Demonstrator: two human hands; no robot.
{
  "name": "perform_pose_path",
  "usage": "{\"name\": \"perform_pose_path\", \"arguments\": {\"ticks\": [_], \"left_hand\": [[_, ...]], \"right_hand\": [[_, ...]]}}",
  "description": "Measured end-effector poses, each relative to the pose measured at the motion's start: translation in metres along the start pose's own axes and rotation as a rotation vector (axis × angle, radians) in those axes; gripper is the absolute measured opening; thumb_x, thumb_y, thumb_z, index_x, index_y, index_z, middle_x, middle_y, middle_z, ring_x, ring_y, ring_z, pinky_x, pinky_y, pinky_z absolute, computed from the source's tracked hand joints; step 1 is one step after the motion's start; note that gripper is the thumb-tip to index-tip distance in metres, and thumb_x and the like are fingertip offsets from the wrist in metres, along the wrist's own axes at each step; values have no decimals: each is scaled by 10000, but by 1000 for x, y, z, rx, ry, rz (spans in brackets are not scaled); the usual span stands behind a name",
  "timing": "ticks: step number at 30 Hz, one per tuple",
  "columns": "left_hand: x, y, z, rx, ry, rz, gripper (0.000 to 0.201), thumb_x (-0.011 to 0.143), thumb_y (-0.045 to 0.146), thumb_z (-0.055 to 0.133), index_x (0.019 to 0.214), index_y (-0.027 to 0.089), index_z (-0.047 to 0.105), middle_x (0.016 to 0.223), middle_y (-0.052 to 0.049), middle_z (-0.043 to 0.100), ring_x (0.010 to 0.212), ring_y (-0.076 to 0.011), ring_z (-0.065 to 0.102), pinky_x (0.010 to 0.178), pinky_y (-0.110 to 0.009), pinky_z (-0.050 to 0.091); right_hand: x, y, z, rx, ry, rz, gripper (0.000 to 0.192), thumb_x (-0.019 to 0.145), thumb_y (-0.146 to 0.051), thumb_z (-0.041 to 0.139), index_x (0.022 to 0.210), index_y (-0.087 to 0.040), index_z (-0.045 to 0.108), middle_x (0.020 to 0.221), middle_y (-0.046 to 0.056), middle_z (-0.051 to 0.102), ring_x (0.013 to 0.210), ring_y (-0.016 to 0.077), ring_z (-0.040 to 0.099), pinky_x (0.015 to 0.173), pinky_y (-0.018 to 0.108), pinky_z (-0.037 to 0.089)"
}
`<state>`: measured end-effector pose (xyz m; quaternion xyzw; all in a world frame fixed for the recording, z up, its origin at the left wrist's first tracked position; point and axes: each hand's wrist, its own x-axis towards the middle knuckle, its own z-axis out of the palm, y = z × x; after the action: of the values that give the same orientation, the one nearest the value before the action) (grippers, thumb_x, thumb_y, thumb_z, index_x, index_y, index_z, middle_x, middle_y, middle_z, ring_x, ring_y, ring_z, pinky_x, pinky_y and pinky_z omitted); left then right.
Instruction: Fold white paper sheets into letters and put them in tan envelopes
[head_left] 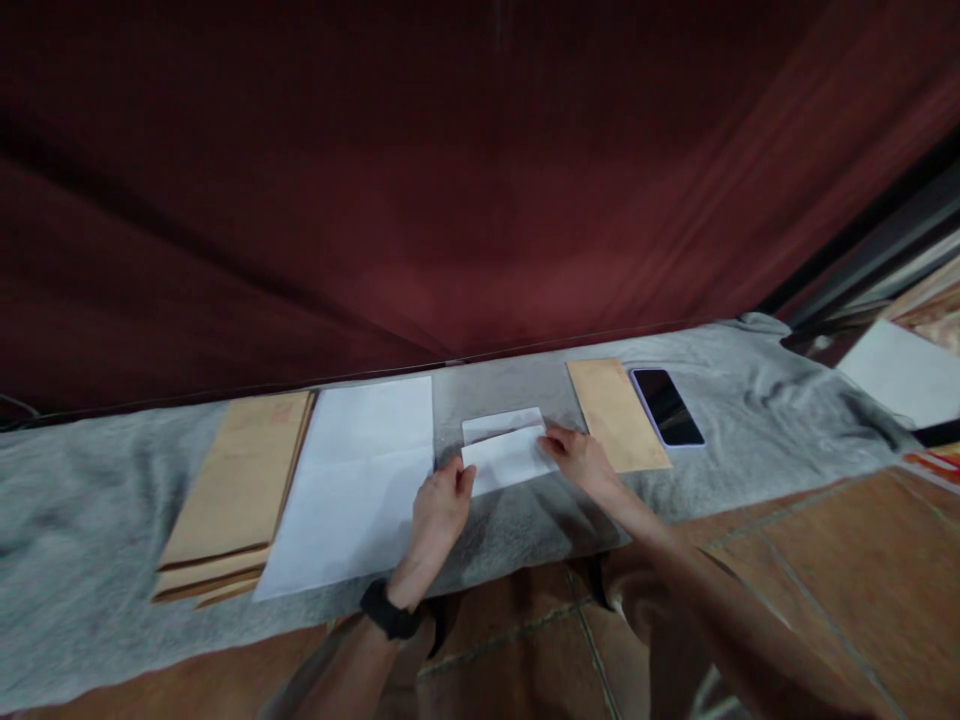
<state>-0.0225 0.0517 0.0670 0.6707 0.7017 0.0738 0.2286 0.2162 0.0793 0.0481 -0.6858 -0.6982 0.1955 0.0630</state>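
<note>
Both hands pinch a folded white sheet on the grey cloth.

The left hand [439, 505], a black band on its wrist, reaches forward with fingers curled and grips the near left edge of the folded white paper [506, 450]. The right hand [581, 458] comes in from the right, arm stretched low across the floor tiles, fingertips pressed onto the paper's right end, holding it flat. The paper lies folded on the grey cloth [67, 520], roughly midway along it, its upper flap showing behind the lower one. Just to its left sits a flat white sheet [352, 480], and beyond that a stack of brown envelopes [236, 485]. To the right lies a single brown envelope [616, 412], closed as far as one can tell, with a dark-screened phone [667, 405] beside it.
</note>
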Motion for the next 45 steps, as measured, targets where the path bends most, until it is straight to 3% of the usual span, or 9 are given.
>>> {"name": "perform_pose_path", "arguments": {"ticks": [4,8,12,15,17,22,29,45], "left_hand": [[3,7,0,93,15,-36,219,995,307,436,922,218,623,795,-57,708,773,-230,669,635,-290,358],[9,9,3,41,57,-53,189,980,314,471,907,229,623,808,-44,710,756,-207,664,622,-275,356],[16,-5,9,-238,63,-23,208,933,363,525,801,224,605,660,9,626,644,-169,602,591,-258,355],[22,-18,15,-519,-54,24,255,856,420,588,707,214,591,592,39,562,599,-148,567,569,-241,374],[25,-24,18,-585,-96,25,242,814,393,613,660,210,579,572,44,550,579,-139,557,556,-236,378],[32,-20,18,-550,-44,-40,200,816,324,592,652,216,551,515,58,525,527,-131,563,532,-229,379],[41,-13,15,-542,-56,-98,190,855,306,567,696,206,591,499,57,545,461,-124,564,489,-220,396],[41,-1,8,-403,-42,-164,195,908,328,531,791,200,620,585,44,618,466,-116,619,499,-215,413]], "right_hand": [[-3,-8,-2,-61,-7,39,324,1028,-392,413,1106,-233,685,984,84,769,935,236,726,749,286,488],[-4,-14,-2,-146,6,70,344,1039,-393,382,1129,-226,668,986,104,767,926,255,731,744,311,495],[-2,-16,-1,-169,14,72,354,1044,-400,369,1136,-224,661,980,104,768,914,246,737,722,297,496],[-1,-17,-2,-170,20,89,366,1048,-413,360,1116,-219,663,948,105,769,900,240,740,713,288,493],[0,-19,-3,-169,22,99,366,1048,-421,362,1127,-218,656,935,108,769,894,236,742,705,281,491],[3,-21,-2,-178,42,124,358,1047,-428,366,1123,-221,647,932,103,770,887,231,745,700,271,495],[9,-26,0,-213,65,159,358,1050,-419,352,1147,-207,624,918,116,766,878,249,751,708,293,516],[16,-26,15,-290,165,129,347,1055,-378,353,1203,-154,572,875,139,754,808,252,750,683,300,501]]}}
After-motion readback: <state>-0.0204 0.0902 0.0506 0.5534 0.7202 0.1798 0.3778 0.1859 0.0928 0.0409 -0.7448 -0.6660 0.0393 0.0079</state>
